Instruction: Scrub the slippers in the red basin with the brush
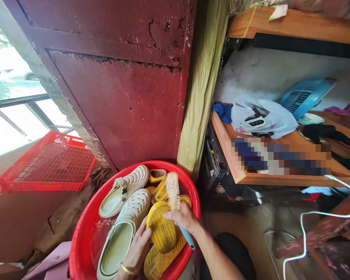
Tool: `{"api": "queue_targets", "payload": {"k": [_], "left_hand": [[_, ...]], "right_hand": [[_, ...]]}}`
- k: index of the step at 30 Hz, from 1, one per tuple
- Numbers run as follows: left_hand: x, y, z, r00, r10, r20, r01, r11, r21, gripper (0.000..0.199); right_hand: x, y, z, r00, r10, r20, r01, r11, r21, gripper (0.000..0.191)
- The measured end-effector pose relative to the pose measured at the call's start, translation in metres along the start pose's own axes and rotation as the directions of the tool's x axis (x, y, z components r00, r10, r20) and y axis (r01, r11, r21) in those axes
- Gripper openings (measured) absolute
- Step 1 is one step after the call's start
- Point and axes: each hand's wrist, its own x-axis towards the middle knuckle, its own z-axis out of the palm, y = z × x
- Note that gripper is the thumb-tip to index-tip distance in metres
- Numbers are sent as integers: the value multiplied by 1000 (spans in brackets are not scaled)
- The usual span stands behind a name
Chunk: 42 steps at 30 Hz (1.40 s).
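My right hand (184, 216) is closed round a scrub brush (173, 188) with pale bristles and a blue handle; its thumb lies near the sole of a yellow slipper (160, 229). My left hand (140, 249), with a gold-coloured bangle at the wrist, grips that slipper by its left edge, sole up. Both hands are over a red basin (86, 217). Another yellow slipper (156, 266) lies under the held one, and more yellow footwear (158, 175) sits at the back. Two pale green clogs (116, 249) lie on the left side of the basin, over a little water.
A red plastic crate (49, 163) stands at the left by the window. Behind the basin are a dark red door (119, 101) and a wooden post (202, 89). On the right, a wooden shelf (280, 179) holds a plastic bag (262, 116) and a blue fan (306, 97); a white cable (303, 233) hangs below.
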Motion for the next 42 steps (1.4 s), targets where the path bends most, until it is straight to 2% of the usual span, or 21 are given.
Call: {"api": "queue_targets", "payload": {"k": [3, 5, 7, 9, 11, 14, 17, 19, 23, 25, 27, 29, 31, 33, 36, 37, 39, 42], "left_hand": [[-6, 25, 12, 994, 104, 18, -105, 936, 337, 69], [-8, 37, 11, 992, 117, 46, -124, 873, 471, 64], [-9, 45, 3, 991, 119, 64, -134, 831, 539, 62], [-10, 45, -7, 986, 158, 56, -160, 786, 598, 62], [-12, 41, -14, 980, 194, 55, -181, 731, 658, 60], [-12, 31, -15, 969, 231, 93, -215, 590, 779, 58], [-6, 21, -15, 949, 254, 186, -282, 421, 862, 54], [1, 15, -19, 933, 263, 245, -328, 349, 878, 53], [11, 4, -37, 899, 302, 316, -398, 264, 879, 63], [12, 1, -42, 892, 291, 346, -416, 233, 879, 66], [9, 2, -41, 894, 290, 340, -409, 222, 885, 61], [7, 4, -37, 898, 320, 302, -385, 240, 891, 52], [7, 5, -32, 900, 342, 270, -368, 268, 890, 47], [9, 4, -27, 900, 352, 256, -364, 285, 887, 46], [13, 0, -21, 886, 367, 283, -399, 293, 869, 37], [12, 0, -20, 882, 369, 293, -413, 302, 859, 33], [8, 2, -20, 885, 376, 274, -407, 338, 849, 31], [-1, 9, -21, 910, 369, 190, -343, 413, 844, 43]], "right_hand": [[-5, -5, -1, 1000, -7, 21, 10, 993, -116, 33], [-8, -9, -4, 998, 55, 19, -49, 972, -230, 51], [-11, -11, -10, 994, 71, -84, -101, 893, -439, 80], [-15, -8, -15, 988, 59, -141, -136, 764, -631, 91], [-23, 0, -14, 989, 98, -112, -148, 577, -803, 83], [-34, 16, 1, 975, 210, -73, -140, 325, -935, 68], [-34, 31, 19, 967, 238, -85, -149, 266, -953, 60], [-26, 36, 24, 968, 242, -71, -134, 252, -958, 62], [-5, 34, 12, 971, 238, -29, -98, 287, -953, 79], [-1, 32, 3, 975, 223, -8, -80, 316, -945, 73], [-5, 29, -2, 989, 150, 9, -49, 379, -924, 64], [-17, 24, -2, 1000, 6, 12, 8, 460, -888, 62], [-34, 18, 4, 988, -151, 14, 90, 506, -858, 63], [-53, 12, 13, 972, -224, 73, 173, 471, -865, 64], [-72, 5, 19, 955, -183, 231, 282, 332, -900, 63], [-74, 4, 17, 955, -159, 252, 288, 283, -915, 63], [-74, 5, 5, 974, -130, 186, 211, 207, -955, 61], [-68, 5, -17, 992, -123, -27, -6, 171, -985, 58]]}}
